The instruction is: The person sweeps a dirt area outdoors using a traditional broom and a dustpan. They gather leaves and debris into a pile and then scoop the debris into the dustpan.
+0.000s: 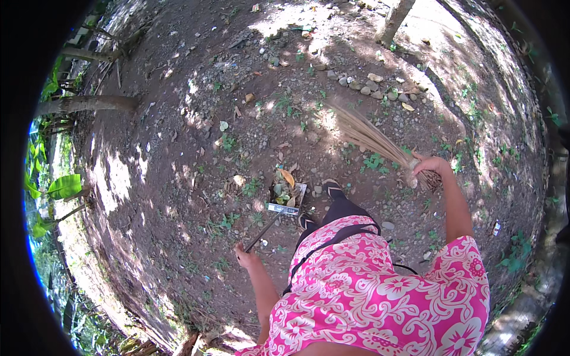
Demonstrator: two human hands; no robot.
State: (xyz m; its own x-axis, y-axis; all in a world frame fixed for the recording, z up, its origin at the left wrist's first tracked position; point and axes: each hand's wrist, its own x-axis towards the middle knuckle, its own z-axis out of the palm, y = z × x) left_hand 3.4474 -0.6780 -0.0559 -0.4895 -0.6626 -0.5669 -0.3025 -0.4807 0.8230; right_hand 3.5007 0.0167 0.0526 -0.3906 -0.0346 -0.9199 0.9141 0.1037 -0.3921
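Observation:
My left hand (246, 256) grips the long thin handle (263, 232) of a dustpan (285, 208). The pan is in front of my feet and holds green and brown leaves (283, 191), with one orange-brown dry leaf (287, 177) sticking up at its far side. Out to the right, my right hand (431, 165) is closed around the bound end of a stick broom (374, 138). Its bristles fan out toward the upper left, blurred at the tips; whether they touch the soil cannot be told.
Bare soil (178, 240) with pebbles, small weeds and scattered dry leaves surrounds me. A row of stones (366, 91) lies ahead, below a tree trunk (395, 20). Another trunk (89, 104) stands at the left, near a banana leaf (65, 187). A small wrapper (496, 228) lies at the right.

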